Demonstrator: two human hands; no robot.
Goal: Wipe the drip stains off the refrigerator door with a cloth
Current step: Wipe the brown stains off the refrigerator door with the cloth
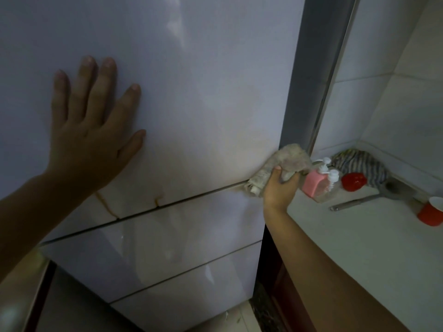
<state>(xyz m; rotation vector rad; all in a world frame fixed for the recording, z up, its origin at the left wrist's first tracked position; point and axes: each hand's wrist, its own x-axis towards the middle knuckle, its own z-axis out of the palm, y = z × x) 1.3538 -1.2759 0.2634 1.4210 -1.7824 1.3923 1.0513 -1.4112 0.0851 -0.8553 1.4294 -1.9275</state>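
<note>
- You are pressing your left hand point(93, 130), fingers spread, flat against the glossy white refrigerator door point(191, 92).
- Your right hand point(280, 188) is clamping a crumpled grey cloth point(285, 161) at the door's lower right corner.
- Yellow-brown drip stains point(107, 207) are sitting along the door's bottom edge.

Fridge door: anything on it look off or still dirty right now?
Yes. Two brownish drip stains remain at the bottom edge of the upper refrigerator door: a long streak below the left hand and a short one. The right hand holds the cloth at the door's right corner, away from both.
</note>
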